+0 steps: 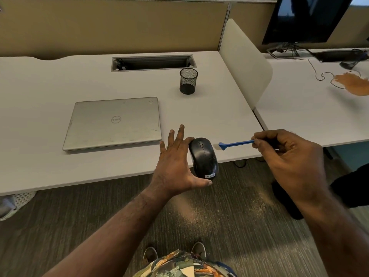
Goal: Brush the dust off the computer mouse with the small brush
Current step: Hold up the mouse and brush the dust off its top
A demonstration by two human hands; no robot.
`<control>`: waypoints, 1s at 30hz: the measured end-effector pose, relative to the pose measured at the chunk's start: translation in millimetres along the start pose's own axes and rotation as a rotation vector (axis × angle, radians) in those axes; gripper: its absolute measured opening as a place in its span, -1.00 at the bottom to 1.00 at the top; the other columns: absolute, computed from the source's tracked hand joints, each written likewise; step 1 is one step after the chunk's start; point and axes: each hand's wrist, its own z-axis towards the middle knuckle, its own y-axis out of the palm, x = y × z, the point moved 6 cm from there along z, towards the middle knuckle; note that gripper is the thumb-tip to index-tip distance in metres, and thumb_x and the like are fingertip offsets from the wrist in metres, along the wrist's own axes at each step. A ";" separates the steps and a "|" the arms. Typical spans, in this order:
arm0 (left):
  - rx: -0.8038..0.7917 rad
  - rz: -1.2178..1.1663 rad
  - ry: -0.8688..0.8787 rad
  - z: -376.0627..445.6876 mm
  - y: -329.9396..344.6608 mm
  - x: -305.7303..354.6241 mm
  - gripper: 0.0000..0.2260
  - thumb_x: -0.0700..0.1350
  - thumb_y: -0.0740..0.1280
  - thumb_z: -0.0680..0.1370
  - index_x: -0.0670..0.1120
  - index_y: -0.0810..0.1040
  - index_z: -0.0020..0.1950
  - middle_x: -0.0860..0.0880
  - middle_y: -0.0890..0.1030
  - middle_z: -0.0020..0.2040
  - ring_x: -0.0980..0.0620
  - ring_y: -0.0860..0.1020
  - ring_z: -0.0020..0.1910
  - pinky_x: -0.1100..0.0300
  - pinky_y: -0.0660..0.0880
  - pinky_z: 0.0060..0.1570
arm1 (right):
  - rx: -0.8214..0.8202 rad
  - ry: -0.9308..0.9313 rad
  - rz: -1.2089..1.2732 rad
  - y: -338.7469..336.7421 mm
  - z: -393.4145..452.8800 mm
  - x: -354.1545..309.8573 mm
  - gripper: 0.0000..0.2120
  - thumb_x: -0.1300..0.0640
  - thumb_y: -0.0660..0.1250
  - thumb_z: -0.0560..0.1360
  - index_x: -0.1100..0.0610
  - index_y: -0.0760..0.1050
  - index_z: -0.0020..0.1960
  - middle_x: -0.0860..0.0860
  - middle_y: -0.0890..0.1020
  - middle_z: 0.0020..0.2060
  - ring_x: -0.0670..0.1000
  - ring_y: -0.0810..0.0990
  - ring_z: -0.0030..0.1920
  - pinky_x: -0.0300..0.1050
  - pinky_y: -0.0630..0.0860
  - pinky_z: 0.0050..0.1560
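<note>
Head view: the left hand [175, 162] cradles the mouse [203, 157] at the worktop's [50, 166] near edge, top exposed for sweeping. At its 3 o'clock the right hand [283, 154] pinches the brush [235, 144], bristles just beside the mouse.

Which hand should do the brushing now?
The right hand. It already pinches the blue brush, bristles pointing at the mouse and just short of it. The left hand is busy holding the mouse.
</note>
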 end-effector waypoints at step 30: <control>-0.018 -0.076 -0.040 0.5 -2.1 -5.6 0.15 0.45 0.47 0.10 0.05 0.11 0.56 0.08 -0.23 0.62 0.01 -0.27 0.57 -0.12 -0.28 0.49 | -0.051 -0.368 -0.028 3.3 -8.1 -8.4 -0.70 0.46 0.35 0.49 0.15 0.63 0.09 -0.04 0.68 -0.04 -0.11 0.67 0.02 -0.30 0.57 0.10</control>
